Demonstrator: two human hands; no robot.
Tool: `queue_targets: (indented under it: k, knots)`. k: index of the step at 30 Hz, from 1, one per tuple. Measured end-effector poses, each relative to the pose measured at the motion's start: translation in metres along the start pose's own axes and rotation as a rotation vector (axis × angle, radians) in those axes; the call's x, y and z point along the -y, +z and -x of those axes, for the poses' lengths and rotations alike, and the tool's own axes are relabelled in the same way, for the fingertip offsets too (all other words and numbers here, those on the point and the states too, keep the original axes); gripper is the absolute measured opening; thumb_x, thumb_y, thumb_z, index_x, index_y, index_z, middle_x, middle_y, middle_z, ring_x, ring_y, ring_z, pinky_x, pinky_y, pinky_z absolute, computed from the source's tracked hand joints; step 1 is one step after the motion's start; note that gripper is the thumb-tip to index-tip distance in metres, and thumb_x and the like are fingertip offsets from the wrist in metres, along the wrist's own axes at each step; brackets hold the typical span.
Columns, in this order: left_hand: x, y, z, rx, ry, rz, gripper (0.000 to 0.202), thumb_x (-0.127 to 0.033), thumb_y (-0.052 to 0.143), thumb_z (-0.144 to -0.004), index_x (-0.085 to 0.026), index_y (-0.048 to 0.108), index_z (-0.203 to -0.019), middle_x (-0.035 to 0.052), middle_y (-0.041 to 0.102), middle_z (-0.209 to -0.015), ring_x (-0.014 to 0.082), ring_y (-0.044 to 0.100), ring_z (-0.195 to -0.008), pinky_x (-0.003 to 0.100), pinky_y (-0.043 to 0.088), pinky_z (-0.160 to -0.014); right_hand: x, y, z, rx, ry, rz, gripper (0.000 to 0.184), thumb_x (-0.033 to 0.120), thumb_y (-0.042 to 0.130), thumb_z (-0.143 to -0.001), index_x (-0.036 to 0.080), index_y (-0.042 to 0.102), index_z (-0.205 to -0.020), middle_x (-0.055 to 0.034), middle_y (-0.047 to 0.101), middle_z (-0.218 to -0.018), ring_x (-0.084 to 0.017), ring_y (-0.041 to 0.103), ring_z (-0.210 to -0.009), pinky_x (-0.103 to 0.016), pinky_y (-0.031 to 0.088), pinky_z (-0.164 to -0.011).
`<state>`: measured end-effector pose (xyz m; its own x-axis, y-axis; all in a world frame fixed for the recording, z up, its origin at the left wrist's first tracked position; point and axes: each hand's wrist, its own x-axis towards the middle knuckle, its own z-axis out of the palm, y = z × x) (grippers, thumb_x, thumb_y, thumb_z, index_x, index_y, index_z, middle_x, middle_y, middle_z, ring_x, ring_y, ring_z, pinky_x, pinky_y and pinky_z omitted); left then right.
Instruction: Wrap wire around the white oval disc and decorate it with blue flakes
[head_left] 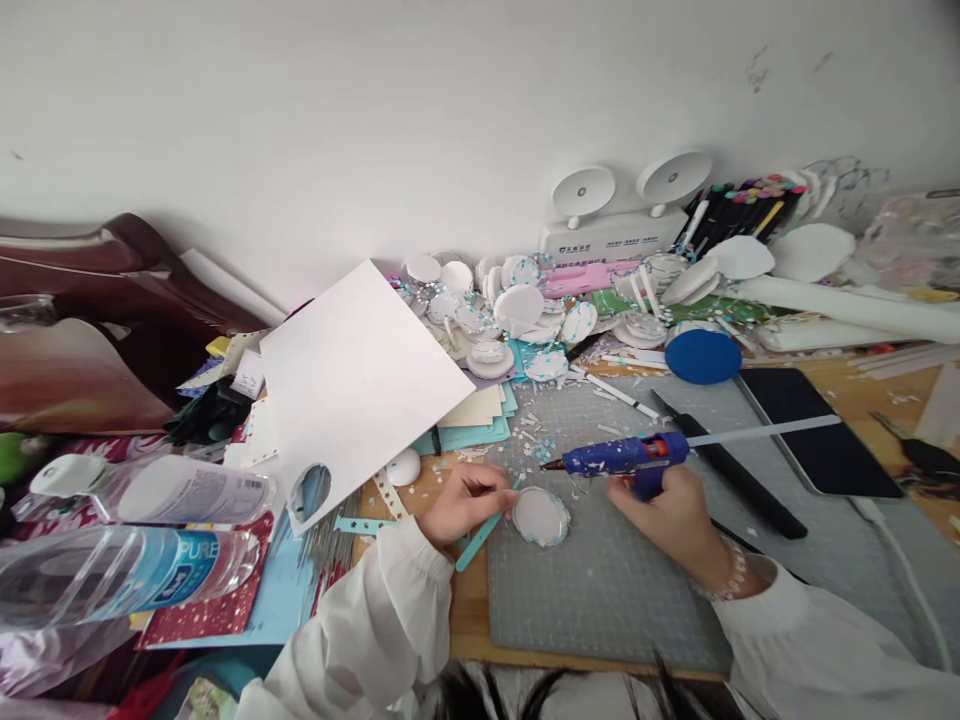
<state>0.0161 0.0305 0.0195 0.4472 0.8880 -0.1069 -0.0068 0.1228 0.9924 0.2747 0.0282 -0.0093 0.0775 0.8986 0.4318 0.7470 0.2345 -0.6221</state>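
Note:
My right hand (671, 512) is wrapped round the handle of a blue hot glue gun (626, 456); its nozzle points left and a glue stick juts out to the right. My left hand (465, 500) is closed in a pinch on a light blue stick (480, 535), right beside a round white disc (540, 516) with blue bits on its rim. The disc lies on the grey cutting mat (622, 590), just below the gun's nozzle.
A large white sheet (352, 385) with a round hole lies at left, with plastic bottles (127, 560) beyond it. Several white discs (517, 305) pile up at the back. A blue disc (703, 356), a dark tablet (814, 425) and marker pens (742, 205) are at right.

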Motion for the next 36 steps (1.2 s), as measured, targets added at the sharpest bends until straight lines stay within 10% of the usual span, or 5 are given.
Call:
queue_targets:
  k: [36]
  knots:
    - [0.0049, -0.0017, -0.0001, 0.033, 0.021, 0.014, 0.044, -0.045, 0.071, -0.079, -0.013, 0.062, -0.051, -0.0003, 0.048, -0.053, 0.0105, 0.041, -0.054, 0.026, 0.029, -0.054, -0.0017, 0.0021, 0.0035, 0.093, -0.096, 0.072, 0.027, 0.032, 0.056, -0.07, 0.028, 0.037, -0.05, 0.0011, 0.047, -0.044, -0.018, 0.053, -0.047, -0.031, 0.043, -0.05]
